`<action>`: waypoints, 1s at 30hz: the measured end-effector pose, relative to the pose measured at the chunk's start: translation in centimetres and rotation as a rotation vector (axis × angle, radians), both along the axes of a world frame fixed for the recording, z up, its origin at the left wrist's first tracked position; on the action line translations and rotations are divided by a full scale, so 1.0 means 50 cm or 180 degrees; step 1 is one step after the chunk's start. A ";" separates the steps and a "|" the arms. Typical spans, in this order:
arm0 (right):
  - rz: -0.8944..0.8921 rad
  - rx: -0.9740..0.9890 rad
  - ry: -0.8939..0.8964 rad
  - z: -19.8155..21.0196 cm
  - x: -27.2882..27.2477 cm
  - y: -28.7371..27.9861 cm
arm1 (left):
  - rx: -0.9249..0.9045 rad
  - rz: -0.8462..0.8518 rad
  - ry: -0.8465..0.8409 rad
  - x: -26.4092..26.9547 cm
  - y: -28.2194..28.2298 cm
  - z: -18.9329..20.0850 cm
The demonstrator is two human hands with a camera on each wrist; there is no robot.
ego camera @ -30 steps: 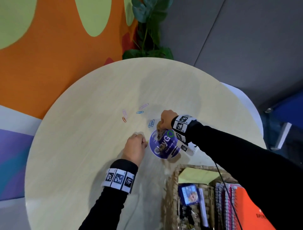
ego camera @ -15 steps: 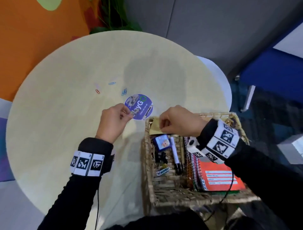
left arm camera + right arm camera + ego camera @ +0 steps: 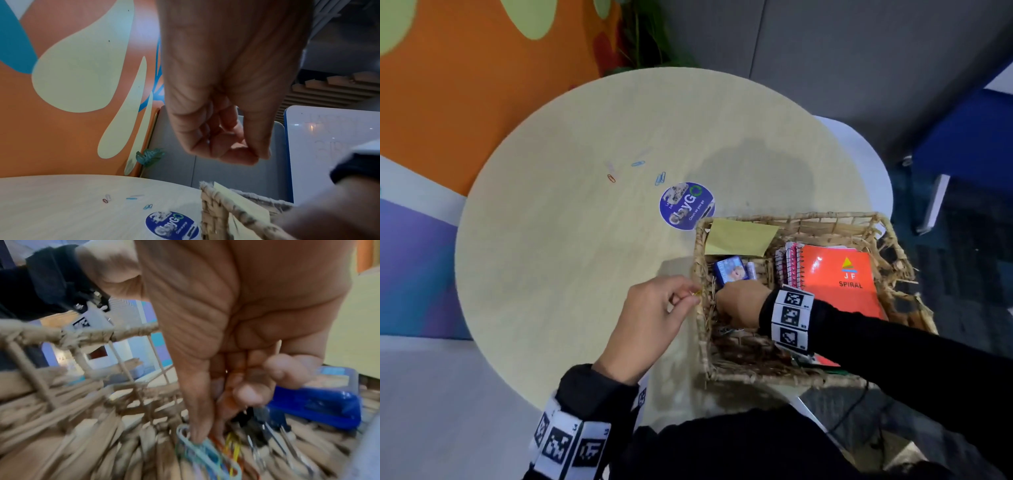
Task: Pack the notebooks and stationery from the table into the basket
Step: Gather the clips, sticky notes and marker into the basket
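Note:
The wicker basket point(image 3: 791, 219) stands at the table's right edge. It holds an orange spiral notebook point(image 3: 839, 274), a yellow sticky pad point(image 3: 739, 236) and a blue box point(image 3: 729, 270). My right hand point(image 3: 739, 305) reaches down inside it. In the right wrist view that right hand point(image 3: 222, 415) has its bunched fingers on a pile of coloured paper clips point(image 3: 207, 454) on the basket floor. My left hand point(image 3: 693, 296) pinches a small yellow paper clip point(image 3: 697, 292) just outside the basket's left rim. Several loose paper clips point(image 3: 660, 178) lie on the table.
A round blue sticker point(image 3: 686, 205) lies flat on the table beside the basket's far left corner. Black binder clips point(image 3: 257, 417) sit next to the clip pile. A plant point(image 3: 650, 41) and an orange wall stand beyond the table.
My right hand has dropped from the basket's far rim down to its floor. My left hand has come back from the sticker to the basket's left rim with a clip.

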State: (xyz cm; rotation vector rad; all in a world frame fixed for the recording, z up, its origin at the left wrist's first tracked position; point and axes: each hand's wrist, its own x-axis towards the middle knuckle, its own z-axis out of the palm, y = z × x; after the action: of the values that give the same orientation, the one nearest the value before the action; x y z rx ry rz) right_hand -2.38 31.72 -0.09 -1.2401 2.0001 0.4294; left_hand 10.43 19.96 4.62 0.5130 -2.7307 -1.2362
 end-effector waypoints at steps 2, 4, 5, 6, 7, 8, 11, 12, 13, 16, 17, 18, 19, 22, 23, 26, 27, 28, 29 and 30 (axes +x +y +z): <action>-0.0057 -0.0161 -0.0068 0.004 -0.013 0.007 | -0.0081 -0.0165 -0.0102 0.004 0.014 -0.003; -0.0295 -0.0489 -0.0055 0.017 -0.036 0.025 | -0.0201 -0.0418 -0.0240 -0.005 0.028 -0.005; -0.0484 -0.0675 -0.0009 0.029 -0.048 0.037 | -0.0258 -0.0546 -0.0298 -0.013 0.035 -0.004; -0.0748 -0.0861 0.0007 0.043 -0.060 0.053 | -0.0299 -0.0683 -0.0331 -0.023 0.042 -0.003; -0.1030 -0.1079 0.0002 0.057 -0.070 0.071 | -0.0342 -0.0826 -0.0339 -0.034 0.049 -0.001; -0.1295 -0.1290 0.0006 0.070 -0.076 0.091 | -0.0422 -0.0983 -0.0384 -0.046 0.057 -0.001; -0.1793 -0.1760 0.0088 0.095 -0.078 0.154 | -0.1031 -0.1550 -0.1056 -0.093 0.082 -0.004; -0.1895 -0.1823 0.0118 0.100 -0.073 0.172 | -0.1306 -0.1767 -0.1324 -0.108 0.091 -0.007; -0.1973 -0.1870 0.0138 0.104 -0.067 0.189 | -0.1587 -0.1997 -0.1536 -0.120 0.100 -0.011; -0.2177 -0.2021 0.0166 0.103 -0.053 0.232 | -0.2298 -0.2550 -0.1860 -0.136 0.125 -0.026; -0.2229 -0.2058 0.0163 0.102 -0.049 0.244 | -0.2425 -0.2664 -0.1977 -0.136 0.132 -0.032; -0.2268 -0.2093 0.0166 0.100 -0.045 0.252 | -0.2507 -0.2779 -0.2128 -0.136 0.138 -0.036; -0.2310 -0.2128 0.0174 0.099 -0.043 0.260 | -0.2565 -0.2889 -0.2275 -0.136 0.145 -0.039; -0.2433 -0.2186 0.0151 0.102 -0.035 0.271 | -0.2650 -0.3118 -0.2630 -0.142 0.161 -0.042; -0.2443 -0.2190 0.0136 0.102 -0.033 0.271 | -0.2661 -0.3164 -0.2717 -0.144 0.164 -0.041; -0.2447 -0.2169 0.0055 0.104 -0.030 0.269 | -0.2458 -0.3126 -0.2586 -0.146 0.155 -0.032; -0.2443 -0.2161 0.0034 0.105 -0.032 0.265 | -0.2296 -0.3049 -0.2327 -0.149 0.143 -0.027; -0.2439 -0.2156 0.0022 0.107 -0.036 0.261 | -0.2050 -0.2910 -0.2027 -0.152 0.126 -0.021; -0.2437 -0.2156 0.0022 0.111 -0.041 0.255 | -0.1701 -0.2717 -0.1735 -0.155 0.105 -0.014; -0.2417 -0.2163 0.0045 0.117 -0.048 0.245 | -0.1269 -0.2446 -0.1456 -0.160 0.079 -0.005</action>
State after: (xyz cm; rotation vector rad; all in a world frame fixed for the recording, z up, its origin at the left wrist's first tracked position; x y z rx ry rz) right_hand -4.79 43.98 5.76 -0.7093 2.5233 -0.6561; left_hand 2.46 23.92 4.39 -0.3932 -3.6109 -0.6440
